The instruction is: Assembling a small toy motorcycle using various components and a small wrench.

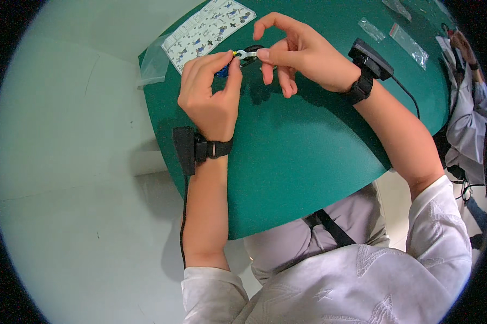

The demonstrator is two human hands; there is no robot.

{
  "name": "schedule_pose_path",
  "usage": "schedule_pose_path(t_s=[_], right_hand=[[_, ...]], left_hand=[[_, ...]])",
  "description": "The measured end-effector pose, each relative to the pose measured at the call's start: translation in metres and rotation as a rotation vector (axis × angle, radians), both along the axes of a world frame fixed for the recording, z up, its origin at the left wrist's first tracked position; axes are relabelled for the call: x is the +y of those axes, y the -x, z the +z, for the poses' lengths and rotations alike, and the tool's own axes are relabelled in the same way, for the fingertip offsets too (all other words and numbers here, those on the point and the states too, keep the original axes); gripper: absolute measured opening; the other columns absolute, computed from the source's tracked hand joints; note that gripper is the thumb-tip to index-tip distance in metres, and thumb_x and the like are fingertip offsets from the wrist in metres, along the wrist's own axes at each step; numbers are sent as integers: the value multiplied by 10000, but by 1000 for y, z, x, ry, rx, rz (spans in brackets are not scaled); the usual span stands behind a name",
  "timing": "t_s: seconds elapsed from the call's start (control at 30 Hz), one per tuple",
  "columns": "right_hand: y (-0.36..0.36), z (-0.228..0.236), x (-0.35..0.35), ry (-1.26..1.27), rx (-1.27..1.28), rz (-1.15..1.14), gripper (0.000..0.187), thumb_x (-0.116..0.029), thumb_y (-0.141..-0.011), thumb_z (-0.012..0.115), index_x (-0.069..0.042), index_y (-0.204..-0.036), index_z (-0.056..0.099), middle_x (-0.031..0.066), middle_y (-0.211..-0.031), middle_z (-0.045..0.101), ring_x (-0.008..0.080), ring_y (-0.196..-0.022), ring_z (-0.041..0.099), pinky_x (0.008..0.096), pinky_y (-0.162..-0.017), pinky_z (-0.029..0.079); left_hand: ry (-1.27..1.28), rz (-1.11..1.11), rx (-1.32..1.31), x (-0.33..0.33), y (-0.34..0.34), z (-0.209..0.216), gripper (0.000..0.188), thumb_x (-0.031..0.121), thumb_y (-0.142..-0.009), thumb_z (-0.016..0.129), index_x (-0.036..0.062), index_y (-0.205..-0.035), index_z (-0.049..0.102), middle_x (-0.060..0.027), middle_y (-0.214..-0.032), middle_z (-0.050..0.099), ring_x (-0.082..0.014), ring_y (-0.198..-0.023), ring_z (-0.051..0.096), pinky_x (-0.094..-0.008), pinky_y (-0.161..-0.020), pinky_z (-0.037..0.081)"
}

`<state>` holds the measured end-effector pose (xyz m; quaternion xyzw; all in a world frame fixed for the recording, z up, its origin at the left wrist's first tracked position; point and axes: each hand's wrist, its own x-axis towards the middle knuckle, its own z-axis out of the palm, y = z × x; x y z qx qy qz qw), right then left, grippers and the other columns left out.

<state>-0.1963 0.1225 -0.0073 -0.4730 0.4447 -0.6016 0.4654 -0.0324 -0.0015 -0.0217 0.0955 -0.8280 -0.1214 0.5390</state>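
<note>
White cloth of one shirt (340, 291) lies nearest, then grey trousers (286, 243) and the edge of one green worktop (297, 178). Two wrists carry one black boxed device each, left (184, 151) and right (370, 59). Farther on, the left hand (211, 92) pinches one small yellow part (234, 53) between thumb and fingertips; one blue piece (222, 72) shows below them, whether joined I cannot tell. One pale grey wrench-shaped piece (246, 54) sits between the hands, above the worktop, its long axis running left to right, forked end pointing left at the yellow part. The right hand (308, 56) grips its other end by the thumb, index raised, lower fingers spread. One black rounded piece (253, 48) shows just behind. Beyond lie one printed sheet (208, 29), one larger clear bag (155, 67) at left and three small clear bags (409, 46) at right, near another person (466, 129).
</note>
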Motion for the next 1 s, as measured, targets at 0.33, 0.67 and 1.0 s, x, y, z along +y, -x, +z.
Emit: schedule_pose_path(t_s=[0.33,0.67,1.0], right_hand=[[-6,-2,0,14,-67,6,274,-179,-1033,572,-109,-1255,427,119,-781,714,148,-479,646,222,-393,430],[-8,-2,1,12,-122,-8,258,-163,-1038,548,-109,-1262,431,125,-768,706,146,-470,636,227,-395,429],[-6,-4,0,32,-152,26,244,-154,-1041,521,-107,-1266,439,121,-736,689,142,-458,623,240,-408,448]], left_hand=[[8,7,-6,0,-1,1,204,-56,-743,787,29,-922,741,-88,-914,742,-251,-847,684,-342,-756,547],[7,21,-1,3,0,1,203,-52,-743,793,34,-919,741,-85,-924,743,-246,-848,682,-342,-763,547],[-20,53,-12,3,-4,2,163,-14,-779,799,28,-925,742,-107,-961,753,-237,-903,713,-333,-829,547]])
